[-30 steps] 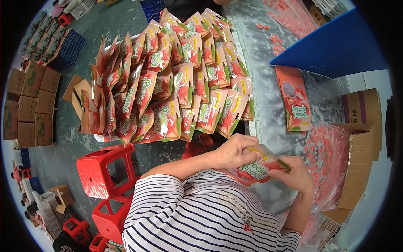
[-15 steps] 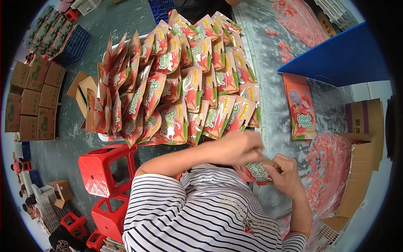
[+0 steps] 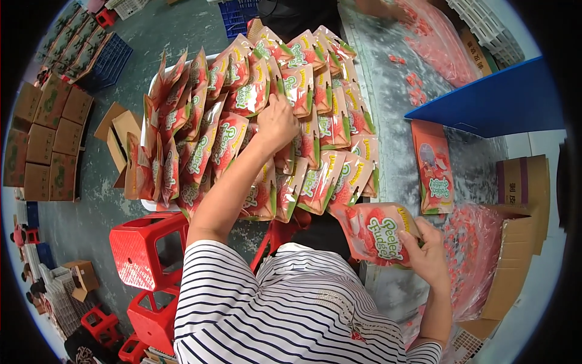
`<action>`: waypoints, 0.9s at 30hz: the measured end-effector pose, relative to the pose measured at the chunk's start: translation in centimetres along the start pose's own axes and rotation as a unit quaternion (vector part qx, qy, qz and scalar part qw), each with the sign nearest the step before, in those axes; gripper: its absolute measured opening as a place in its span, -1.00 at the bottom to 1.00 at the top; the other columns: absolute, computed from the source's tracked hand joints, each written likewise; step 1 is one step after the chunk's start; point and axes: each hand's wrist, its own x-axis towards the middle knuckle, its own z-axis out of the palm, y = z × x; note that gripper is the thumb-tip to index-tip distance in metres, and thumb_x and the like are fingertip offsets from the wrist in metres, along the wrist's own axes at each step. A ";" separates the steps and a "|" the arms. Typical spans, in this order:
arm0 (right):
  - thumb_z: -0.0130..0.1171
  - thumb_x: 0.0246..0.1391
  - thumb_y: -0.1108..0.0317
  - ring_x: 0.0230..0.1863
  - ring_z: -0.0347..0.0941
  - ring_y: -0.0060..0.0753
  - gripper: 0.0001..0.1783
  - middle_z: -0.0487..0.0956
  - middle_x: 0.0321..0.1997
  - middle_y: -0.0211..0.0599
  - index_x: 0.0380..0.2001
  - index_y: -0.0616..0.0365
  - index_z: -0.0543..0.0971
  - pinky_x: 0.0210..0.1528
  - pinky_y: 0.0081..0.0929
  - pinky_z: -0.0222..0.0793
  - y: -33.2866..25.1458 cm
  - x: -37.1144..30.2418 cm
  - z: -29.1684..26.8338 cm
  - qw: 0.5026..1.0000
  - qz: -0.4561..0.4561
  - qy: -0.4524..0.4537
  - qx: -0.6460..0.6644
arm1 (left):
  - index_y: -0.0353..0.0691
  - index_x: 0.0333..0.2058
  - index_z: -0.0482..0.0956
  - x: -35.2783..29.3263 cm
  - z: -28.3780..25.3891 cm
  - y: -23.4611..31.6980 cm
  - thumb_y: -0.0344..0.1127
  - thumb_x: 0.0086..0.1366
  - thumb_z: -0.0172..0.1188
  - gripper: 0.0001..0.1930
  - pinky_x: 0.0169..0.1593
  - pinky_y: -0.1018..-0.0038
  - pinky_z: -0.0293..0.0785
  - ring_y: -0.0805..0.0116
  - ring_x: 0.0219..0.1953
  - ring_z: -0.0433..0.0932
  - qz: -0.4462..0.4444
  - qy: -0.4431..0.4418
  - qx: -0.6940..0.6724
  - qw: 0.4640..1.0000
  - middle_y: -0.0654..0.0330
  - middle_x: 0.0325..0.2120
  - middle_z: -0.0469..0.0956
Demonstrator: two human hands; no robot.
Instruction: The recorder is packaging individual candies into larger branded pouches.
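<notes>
My right hand (image 3: 429,250) grips a pink and tan candy pouch (image 3: 379,233) by its right edge, thumb on the front, over the near edge of the table. Among rows of similar filled pouches (image 3: 327,182) standing in a white tray (image 3: 213,57), my left hand (image 3: 277,123) is closed, its bent fingers at the top edge of a pouch near the middle. Its fingertips are partly hidden by the pouches around them. To the right, a flat pouch or printed packet (image 3: 433,167) lies on the grey table (image 3: 388,109).
Pink-wrapped candies in clear plastic (image 3: 479,255) lie at the right beside an open carton (image 3: 518,261). A blue panel (image 3: 485,100) stands at the far right. Red stools (image 3: 142,252) are on the left, with stacked cartons (image 3: 45,145) beyond. Another person (image 3: 300,15) is opposite.
My left hand has left the pouch at my right hand and reached forward into the tray's rows. The held pouch now faces up more fully. A co-worker's arm has appeared at the far candies.
</notes>
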 end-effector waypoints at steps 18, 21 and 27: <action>0.04 0.22 0.43 -0.20 0.49 -0.62 -0.76 0.59 -0.14 -0.27 -0.09 0.33 0.49 -0.10 -0.60 0.40 -2.9 10.0 2.2 0.967 -0.031 0.095 0.237 | -0.34 -0.45 0.59 2.2 -0.7 0.5 -0.46 0.10 0.07 -0.87 -0.34 0.20 0.59 -0.02 -0.41 0.64 0.039 -0.016 0.034 0.999 -0.10 -0.47 0.61; 0.05 0.22 0.42 -0.19 0.50 -0.62 -0.75 0.59 -0.13 -0.26 -0.08 0.33 0.48 -0.11 -0.60 0.41 -3.0 11.9 2.5 0.954 -0.031 0.096 0.282 | -0.36 -0.49 0.56 1.8 -1.7 -0.7 -0.47 0.09 0.03 -0.87 -0.33 0.12 0.56 -0.09 -0.42 0.62 0.029 0.018 0.003 0.999 -0.14 -0.49 0.59; 0.06 0.21 0.41 -0.23 0.51 -0.61 -0.75 0.61 -0.21 -0.24 -0.12 0.34 0.51 -0.17 -0.58 0.42 -4.8 16.2 4.5 0.955 -0.082 0.119 0.260 | -0.46 -0.47 0.55 1.7 -4.7 -2.6 -0.50 0.05 0.00 -0.84 -0.25 0.05 0.53 -0.22 -0.38 0.58 0.005 0.061 -0.032 0.998 -0.23 -0.49 0.57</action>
